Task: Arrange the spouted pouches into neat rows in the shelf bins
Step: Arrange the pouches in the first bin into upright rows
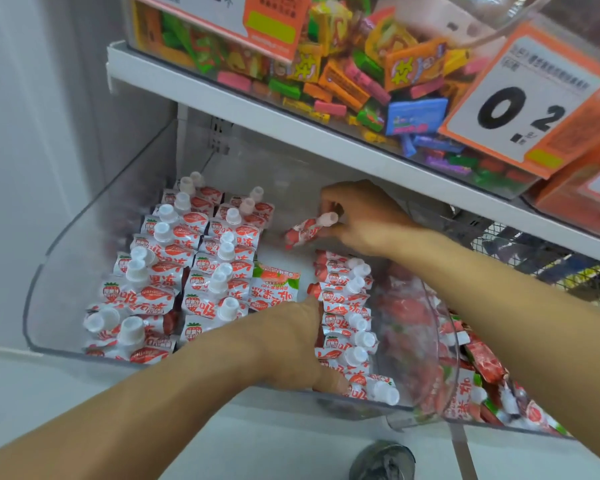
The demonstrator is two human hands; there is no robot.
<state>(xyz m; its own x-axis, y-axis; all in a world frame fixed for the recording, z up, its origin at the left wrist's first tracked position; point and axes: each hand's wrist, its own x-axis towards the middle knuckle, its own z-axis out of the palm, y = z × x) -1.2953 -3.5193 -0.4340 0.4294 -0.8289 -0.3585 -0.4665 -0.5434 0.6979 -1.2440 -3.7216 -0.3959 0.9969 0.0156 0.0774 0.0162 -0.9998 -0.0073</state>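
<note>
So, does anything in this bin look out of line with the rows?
Yes. One pouch in the middle lies flat and upside down, green-topped back showing, unlike the upright rows beside it. The right hand holds another pouch above the gap.

A pale grey wall [32, 98] is running down the left side; a white shelf board [291, 123] is crossing overhead, carrying a clear candy bin [343, 64] with an orange price tag [520, 98]; a light floor [291, 445] is showing below.

Left hand's fingers [321, 344] among pouches [343, 327].
</note>
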